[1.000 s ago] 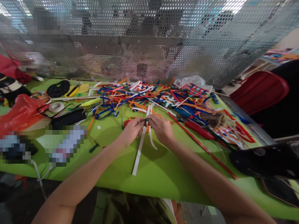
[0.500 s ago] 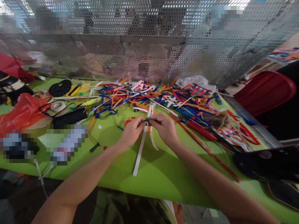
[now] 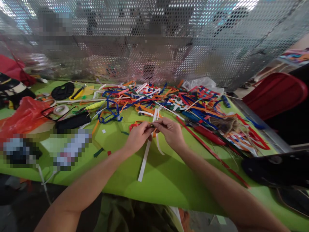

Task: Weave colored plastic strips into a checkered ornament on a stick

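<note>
My left hand (image 3: 137, 137) and my right hand (image 3: 171, 131) meet over the middle of the green table, thumbs and fingers pinched together. Between the fingertips is a short dark green strip (image 3: 153, 125), mostly covered by them. Beneath the hands a long white strip (image 3: 144, 163) runs toward the near edge. Another white strip (image 3: 159, 145), shorter and curved, lies just under my right hand. Red and orange strips (image 3: 133, 126) show past my left hand, partly hidden by it.
A tangle of coloured strips (image 3: 135, 100) with woven pieces spreads along the back, before a perforated metal screen (image 3: 96, 54). At left are an orange-red plastic bag (image 3: 26, 114), a tape roll (image 3: 60, 110) and a black case (image 3: 72, 123). A red strip (image 3: 212, 151) crosses the right side.
My fingers have closed further over the green strip, so less of it shows. Both hands stay in nearly the same place, and the white strips lie almost as before.
</note>
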{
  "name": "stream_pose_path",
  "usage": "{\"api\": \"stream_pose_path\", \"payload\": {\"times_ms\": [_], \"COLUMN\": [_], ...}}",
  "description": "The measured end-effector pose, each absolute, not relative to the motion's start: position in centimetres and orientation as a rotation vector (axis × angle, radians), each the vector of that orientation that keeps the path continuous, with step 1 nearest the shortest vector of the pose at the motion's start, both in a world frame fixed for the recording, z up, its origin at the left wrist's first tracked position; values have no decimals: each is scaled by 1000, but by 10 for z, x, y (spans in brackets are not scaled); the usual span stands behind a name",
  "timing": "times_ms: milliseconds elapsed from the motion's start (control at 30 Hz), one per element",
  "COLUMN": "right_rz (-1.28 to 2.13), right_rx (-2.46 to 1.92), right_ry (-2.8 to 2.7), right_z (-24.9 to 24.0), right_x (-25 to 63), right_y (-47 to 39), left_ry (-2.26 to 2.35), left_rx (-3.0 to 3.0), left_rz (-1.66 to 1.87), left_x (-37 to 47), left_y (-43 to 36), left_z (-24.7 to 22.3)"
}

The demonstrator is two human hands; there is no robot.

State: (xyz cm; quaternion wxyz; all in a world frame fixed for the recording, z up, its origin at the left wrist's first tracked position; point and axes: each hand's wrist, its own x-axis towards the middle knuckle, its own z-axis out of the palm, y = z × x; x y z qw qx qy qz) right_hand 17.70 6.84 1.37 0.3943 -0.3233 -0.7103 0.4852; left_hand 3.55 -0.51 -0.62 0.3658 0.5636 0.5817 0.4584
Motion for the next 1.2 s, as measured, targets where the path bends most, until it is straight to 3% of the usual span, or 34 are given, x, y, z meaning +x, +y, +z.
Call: {"api": "stream_pose_path", "payload": {"times_ms": [333,667,867,1200], "right_rz": [1140,1050,871,1315], "right_rx": [-863,-838,-671,-775], "right_ry": [-1555,-1679,-2042,-1812], "right_z": [26,24,29,9], "right_x": [193,188,181,176], "right_y": [97,84,54,76], "left_ry": [1417,1420,1529,1605], "left_rx": [1452,1345,1265,1457], "left_rz": [1238,1276,1316,1310], "left_x": [23,26,23,30], "left_y": [3,0,5,-2], "left_z": [-9,-6,-7,-4]}}
